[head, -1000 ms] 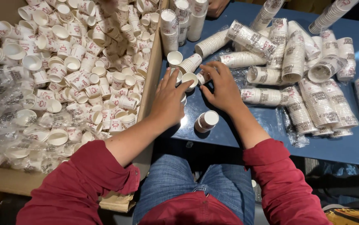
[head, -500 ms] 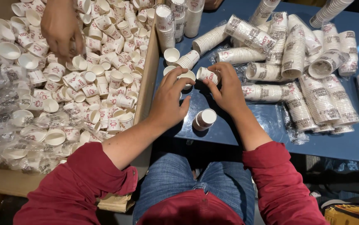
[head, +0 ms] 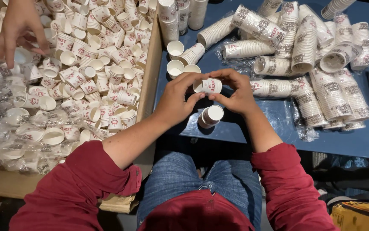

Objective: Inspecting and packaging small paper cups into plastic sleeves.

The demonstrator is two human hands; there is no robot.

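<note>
At the far left, well away from the small paper cup (head: 207, 86) held at the middle, another person's hand (head: 17, 26) reaches with loosely spread fingers into a cardboard box (head: 151, 75) heaped with loose paper cups (head: 94, 64) and crumpled clear plastic wrap (head: 4, 124). Right of the box lies the blue worktop (head: 355, 137). Above it the left hand (head: 176, 99) pinches the small paper cup on its left side, thumb under and fingers (head: 193, 78) curled over the top. The cup lies on its side, its open mouth toward the left hand. Just below it a short stack of cups (head: 210, 116) lies on the worktop. The right hand (head: 236, 92) pinches the same cup from the right. Further right lie sleeves of stacked cups (head: 321, 90) in clear wrap.
</note>
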